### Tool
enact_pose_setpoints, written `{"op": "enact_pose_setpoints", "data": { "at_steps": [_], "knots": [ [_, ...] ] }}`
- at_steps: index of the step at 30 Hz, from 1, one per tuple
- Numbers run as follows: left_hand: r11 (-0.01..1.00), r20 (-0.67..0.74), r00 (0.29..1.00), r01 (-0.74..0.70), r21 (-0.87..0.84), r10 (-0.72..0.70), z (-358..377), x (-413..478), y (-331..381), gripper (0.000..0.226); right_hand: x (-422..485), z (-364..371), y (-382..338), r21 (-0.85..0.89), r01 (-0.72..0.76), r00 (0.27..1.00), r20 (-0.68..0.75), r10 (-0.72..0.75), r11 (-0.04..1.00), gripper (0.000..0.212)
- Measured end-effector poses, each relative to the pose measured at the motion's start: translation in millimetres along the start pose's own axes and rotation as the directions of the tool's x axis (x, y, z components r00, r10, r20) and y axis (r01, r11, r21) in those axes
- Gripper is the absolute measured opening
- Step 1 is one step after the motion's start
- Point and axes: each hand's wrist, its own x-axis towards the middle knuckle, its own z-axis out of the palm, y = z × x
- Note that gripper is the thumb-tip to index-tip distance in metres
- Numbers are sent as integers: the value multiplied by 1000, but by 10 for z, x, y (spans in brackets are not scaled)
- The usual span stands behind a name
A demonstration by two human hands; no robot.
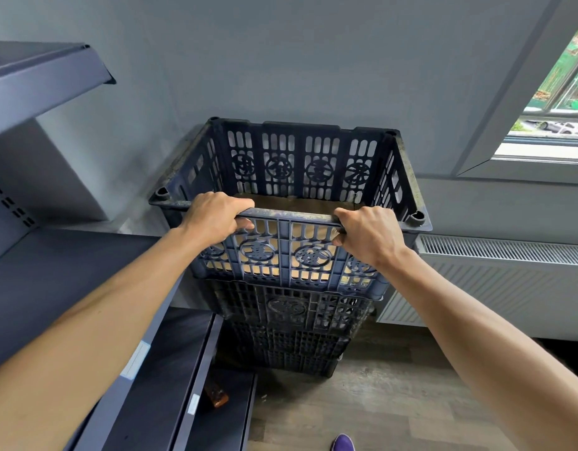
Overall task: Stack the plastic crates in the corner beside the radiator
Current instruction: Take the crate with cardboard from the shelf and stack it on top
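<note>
A dark blue slatted plastic crate (pixel 291 164) sits on top of a stack of darker crates (pixel 287 333) in the corner, against the grey wall and just left of the white radiator (pixel 502 278). My left hand (pixel 212 216) and my right hand (pixel 369 234) both grip the near top rim of the top crate, fingers curled over the edge. A brown cardboard sheet (pixel 291 203) lies inside the top crate. The bottom of the stack rests on the wooden floor.
Dark metal shelving (pixel 53 271) runs along the left, with an upper shelf (pixel 43 79) overhanging at head height. A small brown object (pixel 217 397) lies on the lowest shelf. A window (pixel 558 102) is at the upper right. A purple shoe tip (pixel 343 443) shows at the bottom.
</note>
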Motion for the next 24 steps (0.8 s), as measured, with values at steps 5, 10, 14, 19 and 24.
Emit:
{"op": "enact_pose_setpoints", "data": {
  "at_steps": [5, 10, 14, 19, 24],
  "knots": [
    [1000, -34, 999, -6, -16, 6, 33, 6, -16, 25, 39, 10, 26, 16, 22, 1000, 16, -22, 1000, 35],
    [1000, -66, 998, -1, -20, -1, 64, 5, -31, 28, 68, 11, 28, 29, 24, 1000, 10, -24, 999, 32],
    [1000, -97, 995, -4, 2, 4, 148, -17, -29, 30, 18, 68, 34, -2, 24, 1000, -3, -24, 1000, 28],
    [1000, -115, 993, 7, -21, -9, 183, -31, -7, 31, 75, 40, -32, -2, -29, 999, 16, 29, 1000, 15],
    [997, 19, 1000, 11, -79, -9, 89, 4, 109, 43, 30, -5, -53, 10, -53, 998, 31, 52, 999, 10]
  ]
}}
